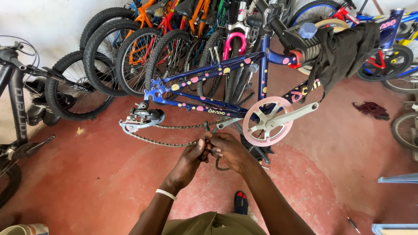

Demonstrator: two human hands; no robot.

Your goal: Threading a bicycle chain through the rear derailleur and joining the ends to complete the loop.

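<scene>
Parked bikes (143, 48) – rear wall, dark rag (371, 109), red floor (331, 174)

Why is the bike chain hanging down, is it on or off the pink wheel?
Off. The chain runs from the rear derailleur to both hands, sagging below the frame; none wraps the pink chainring.

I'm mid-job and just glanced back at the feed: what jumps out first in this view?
The blue bike frame with pink and yellow dots fills the centre, wheel-less, with its pink chainring at right and the rear derailleur at left. Just below it, the left hand and right hand pinch the loose chain together. Behind, a row of bicycle wheels lines the wall, and a dark rag lies on the red floor at right.
</scene>
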